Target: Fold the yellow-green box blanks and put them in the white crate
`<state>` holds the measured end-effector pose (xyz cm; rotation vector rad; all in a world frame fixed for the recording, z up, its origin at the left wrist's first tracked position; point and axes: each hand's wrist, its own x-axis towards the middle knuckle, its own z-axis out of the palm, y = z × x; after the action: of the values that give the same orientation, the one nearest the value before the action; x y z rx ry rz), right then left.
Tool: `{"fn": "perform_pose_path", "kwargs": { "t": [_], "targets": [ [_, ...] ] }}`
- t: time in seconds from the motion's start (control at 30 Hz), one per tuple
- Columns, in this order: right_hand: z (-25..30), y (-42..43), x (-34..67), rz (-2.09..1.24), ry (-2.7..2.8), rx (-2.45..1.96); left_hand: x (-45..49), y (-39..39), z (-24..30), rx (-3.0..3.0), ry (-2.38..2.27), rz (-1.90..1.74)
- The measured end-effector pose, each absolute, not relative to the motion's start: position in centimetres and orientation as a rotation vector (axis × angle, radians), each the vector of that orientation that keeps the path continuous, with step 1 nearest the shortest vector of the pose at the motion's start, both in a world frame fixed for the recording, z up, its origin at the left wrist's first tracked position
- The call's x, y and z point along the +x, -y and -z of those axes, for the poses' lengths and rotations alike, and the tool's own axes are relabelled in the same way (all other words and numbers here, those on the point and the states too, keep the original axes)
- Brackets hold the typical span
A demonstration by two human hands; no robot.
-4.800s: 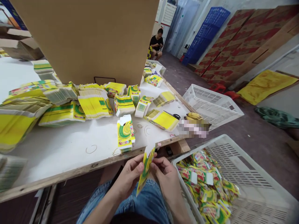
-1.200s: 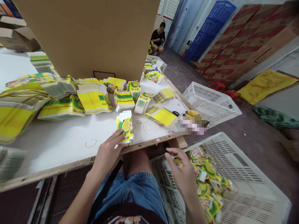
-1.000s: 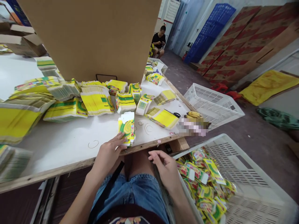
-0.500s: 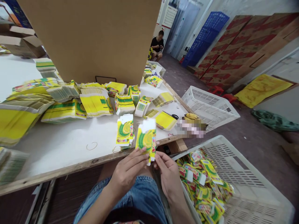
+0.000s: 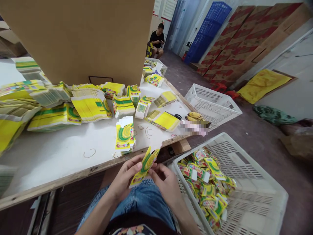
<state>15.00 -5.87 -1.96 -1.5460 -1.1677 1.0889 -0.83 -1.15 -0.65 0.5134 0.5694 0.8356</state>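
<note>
Left hand (image 5: 126, 178) and right hand (image 5: 165, 181) are both pinching one yellow carton (image 5: 145, 165) (thin card, I reckon), so squeezing too hard could easily crease it.

A head-worn camera faces forward and down, the left hand (image 5: 124, 179) and right hand (image 5: 166, 183) near, the table (image 5: 70, 140) beyond.

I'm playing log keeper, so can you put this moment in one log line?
left hand: holds carton | right hand: at carton's edge | near stack: on table | crate: holds packets
</note>
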Motion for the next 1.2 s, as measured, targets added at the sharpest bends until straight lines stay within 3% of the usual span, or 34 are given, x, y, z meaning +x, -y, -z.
{"fn": "perform_pose_path", "kwargs": {
  "t": [0.1,0.17,0.5,0.8,1.0,1.2],
  "targets": [
    [1.1,6.1,15.4,-0.472,1.336,-1.610,-0.7,1.2,0.5,0.514,-0.565,-0.822],
    [0.6,6.3,15.5,-0.345,1.521,-1.534,-0.6,1.3,0.6,0.513,-0.548,-0.796],
    [-0.2,6.2,15.5,-0.510,1.742,-1.454,-0.8,1.3,0.5,0.523,-0.520,-0.685],
    [-0.3,5.8,15.5,-0.760,1.385,-1.338,-0.4,1.8,1.1,0.546,-0.535,-0.675],
    [0.2,5.8,16.1,-0.528,1.636,-1.357,-0.9,1.7,0.4,0.542,-0.520,-0.734],
    [-0.1,5.5,16.2,-0.532,1.625,-1.391,-0.8,1.7,0.6,0.568,-0.556,-0.733]
  ]
}}
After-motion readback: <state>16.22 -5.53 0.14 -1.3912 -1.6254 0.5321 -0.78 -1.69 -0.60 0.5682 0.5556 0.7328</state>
